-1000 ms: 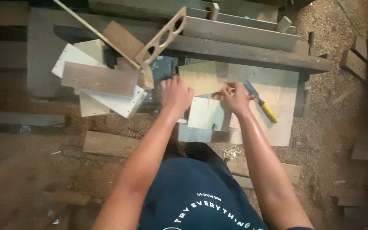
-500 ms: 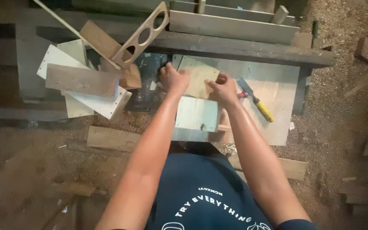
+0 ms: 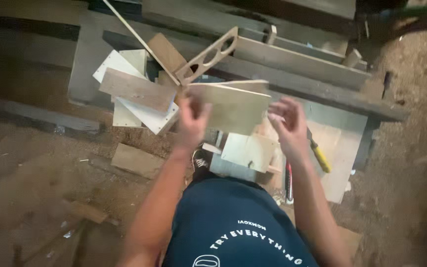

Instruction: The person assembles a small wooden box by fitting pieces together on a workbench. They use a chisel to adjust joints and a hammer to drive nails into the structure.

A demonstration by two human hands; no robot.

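Observation:
I hold a flat rectangular plywood board [image 3: 234, 106] lifted off the workbench [image 3: 343, 148]. My left hand [image 3: 192, 120] grips the board's left edge. My right hand [image 3: 286, 123] is at its right edge with fingers spread, touching it. Below the board a smaller pale square panel [image 3: 248, 151] lies on the bench. A tool with a yellow handle [image 3: 320, 155] lies just right of my right wrist.
A pile of offcut boards [image 3: 137, 96] sits at the left of the bench, with a wooden piece with oval cut-outs [image 3: 207, 55] leaning on it. Long planks [image 3: 297, 62] lie behind. A loose board [image 3: 135, 160] rests on the sawdust floor.
Both hands have raised the plywood board off the bench towards me. The view has shifted and the motion blurs the hands.

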